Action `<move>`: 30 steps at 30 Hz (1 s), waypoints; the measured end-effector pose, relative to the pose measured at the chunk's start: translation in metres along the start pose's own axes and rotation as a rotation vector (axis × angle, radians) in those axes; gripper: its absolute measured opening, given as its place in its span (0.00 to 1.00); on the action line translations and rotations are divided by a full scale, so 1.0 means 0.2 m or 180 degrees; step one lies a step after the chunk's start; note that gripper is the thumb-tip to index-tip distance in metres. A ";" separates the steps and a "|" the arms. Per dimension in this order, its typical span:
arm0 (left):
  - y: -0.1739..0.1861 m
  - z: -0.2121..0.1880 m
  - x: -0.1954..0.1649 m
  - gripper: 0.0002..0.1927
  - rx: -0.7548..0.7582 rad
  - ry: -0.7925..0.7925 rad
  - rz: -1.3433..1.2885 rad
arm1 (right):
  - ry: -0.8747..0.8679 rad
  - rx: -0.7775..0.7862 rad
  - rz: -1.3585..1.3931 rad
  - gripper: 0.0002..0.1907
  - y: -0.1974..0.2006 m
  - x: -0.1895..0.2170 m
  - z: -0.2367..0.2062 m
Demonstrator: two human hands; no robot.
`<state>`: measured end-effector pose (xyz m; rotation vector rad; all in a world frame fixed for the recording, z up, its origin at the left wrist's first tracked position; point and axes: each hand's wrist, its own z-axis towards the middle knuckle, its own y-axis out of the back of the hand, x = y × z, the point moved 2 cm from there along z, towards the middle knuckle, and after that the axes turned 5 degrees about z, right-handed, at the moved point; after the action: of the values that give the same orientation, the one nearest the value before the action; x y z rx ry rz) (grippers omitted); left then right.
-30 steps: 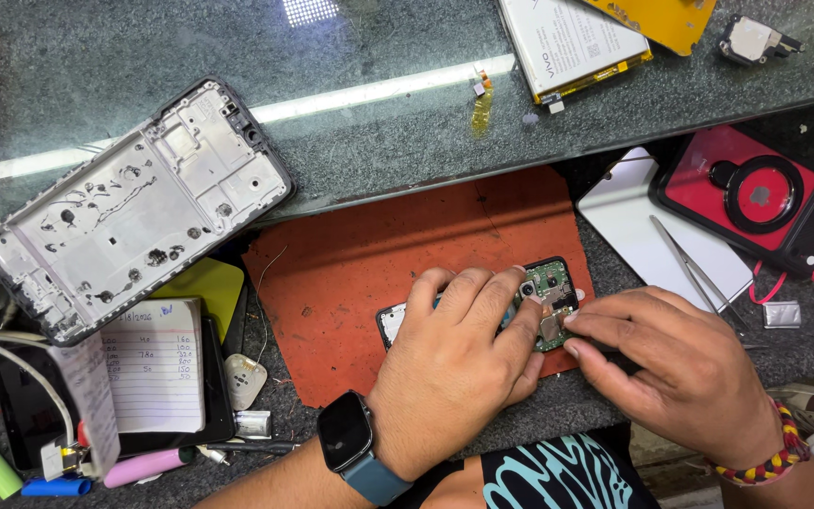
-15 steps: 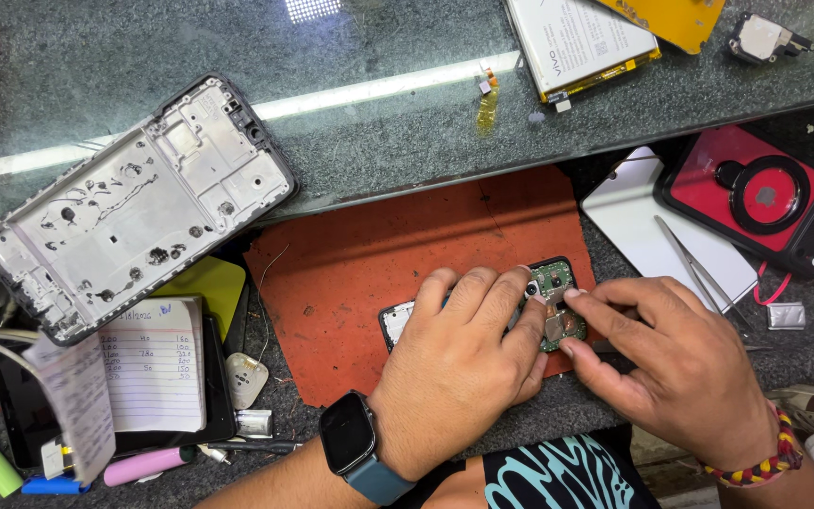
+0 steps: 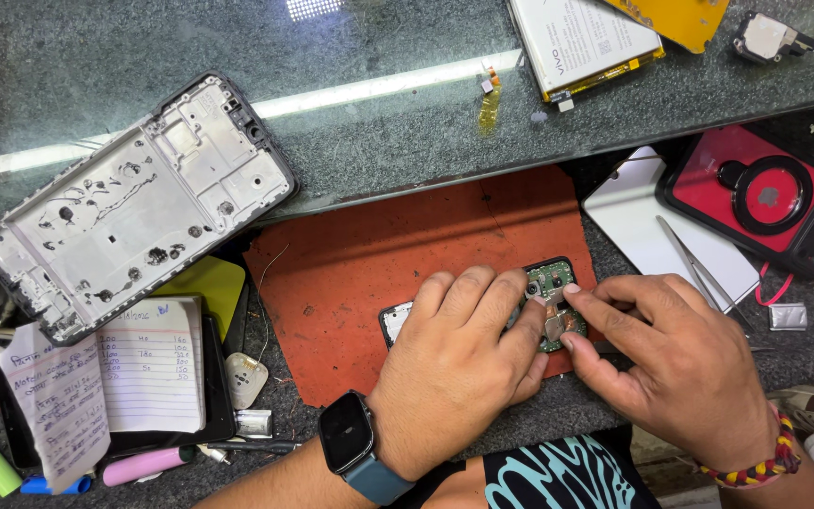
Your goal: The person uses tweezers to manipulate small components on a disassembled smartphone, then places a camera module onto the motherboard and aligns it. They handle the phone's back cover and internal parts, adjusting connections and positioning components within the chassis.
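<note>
Left hand (image 3: 459, 363), smartwatch on the wrist, stays pressed flat over the green circuit board (image 3: 552, 287) on the orange mat (image 3: 379, 259), fingers curled at its edge. Right hand (image 3: 675, 358) has crept in since a second ago, fingertips now pinching a small metal piece (image 3: 552, 323) at the board's near edge. Far left, the bare phone frame (image 3: 134, 203) hasn't budged; tweezers (image 3: 694, 269) lie untouched right.

Left hand (image 3: 459, 363): lower centre of frame, palm down, fingers curled and pressing (watch on wrist). Right hand (image 3: 675, 363): lower right, fingertips pinched toward the left hand's.
</note>
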<state>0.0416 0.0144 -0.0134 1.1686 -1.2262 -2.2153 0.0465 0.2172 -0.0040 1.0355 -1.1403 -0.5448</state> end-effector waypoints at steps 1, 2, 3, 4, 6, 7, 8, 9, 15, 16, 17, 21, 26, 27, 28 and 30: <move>0.00 0.00 0.00 0.22 0.0018 0.0002 -0.0001 | -0.0029 0.0022 -0.0022 0.20 0.00 0.00 0.00; 0.00 0.00 0.00 0.22 0.0036 0.0003 -0.0003 | -0.0058 0.0044 -0.0044 0.20 0.00 0.00 0.00; 0.00 0.00 0.00 0.23 0.0050 0.0001 -0.0004 | -0.0086 0.0063 -0.0071 0.20 0.00 0.00 0.00; 0.00 0.00 0.00 0.23 0.0065 -0.0007 -0.0004 | -0.0071 0.0067 -0.0056 0.20 0.00 0.00 0.00; -0.01 0.00 0.00 0.23 0.0095 -0.0016 -0.0001 | -0.0034 0.0080 -0.0023 0.20 0.00 0.00 0.00; -0.01 0.00 0.00 0.23 0.0084 -0.0032 0.0014 | -0.0018 0.0062 -0.0042 0.20 0.00 0.00 0.00; 0.00 0.00 0.00 0.23 0.0075 -0.0044 0.0025 | -0.0003 0.0048 -0.0060 0.20 0.00 0.00 0.00; 0.00 0.00 0.00 0.23 0.0066 -0.0057 0.0037 | 0.0012 0.0034 -0.0079 0.20 0.00 0.01 0.00; 0.00 0.00 0.01 0.21 -0.0031 -0.0038 0.0005 | 0.0126 0.0008 -0.0021 0.17 0.00 0.03 -0.01; 0.00 0.00 0.01 0.21 -0.0026 -0.0047 0.0000 | 0.0130 0.0016 -0.0009 0.18 0.00 0.03 0.00; 0.01 0.00 0.01 0.21 -0.0022 -0.0058 -0.0007 | 0.0132 0.0023 0.0001 0.18 0.00 0.03 0.00; 0.01 0.00 0.02 0.20 -0.0032 -0.0097 0.0021 | 0.0109 0.0079 0.0017 0.19 0.00 0.02 0.01; 0.01 0.00 0.01 0.20 -0.0039 -0.0101 0.0045 | 0.0034 0.0057 0.0077 0.18 -0.01 0.02 0.01; 0.01 0.00 0.01 0.20 -0.0053 -0.0088 0.0027 | -0.0001 0.0055 0.0098 0.17 -0.01 0.02 0.01; 0.01 0.00 0.02 0.20 -0.0036 -0.0068 -0.0018 | 0.0009 0.0045 0.0079 0.17 -0.01 0.02 0.01; 0.01 0.00 0.02 0.21 -0.0002 -0.0026 -0.0109 | 0.0027 0.0028 0.0042 0.16 0.00 0.02 0.01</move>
<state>0.0393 0.0114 -0.0142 1.1900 -1.2172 -2.2472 0.0470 0.2125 -0.0025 1.0362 -1.1423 -0.5250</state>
